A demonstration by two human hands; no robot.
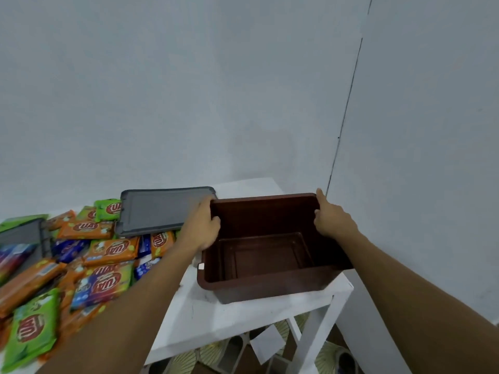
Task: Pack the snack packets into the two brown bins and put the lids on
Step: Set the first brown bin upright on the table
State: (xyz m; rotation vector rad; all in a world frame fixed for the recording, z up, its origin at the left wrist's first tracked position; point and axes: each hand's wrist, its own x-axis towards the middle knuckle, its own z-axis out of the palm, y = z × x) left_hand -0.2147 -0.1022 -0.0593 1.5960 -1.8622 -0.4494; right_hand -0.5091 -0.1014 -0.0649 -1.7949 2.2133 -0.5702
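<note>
Both hands — left hand (202, 230), right hand (331, 218) — grip the empty brown bin (266, 261) by its rims, likely positioning it; packets (108, 252) wait at nine o'clock.

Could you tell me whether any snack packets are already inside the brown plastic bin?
No, the brown plastic bin shows only its bare floor, while the colourful snack packets lie on the table.

Empty brown bin (270, 265), snack packets (81, 265) alongside

Snack packets (102, 265) cut off at left edge (print blurred).
</note>
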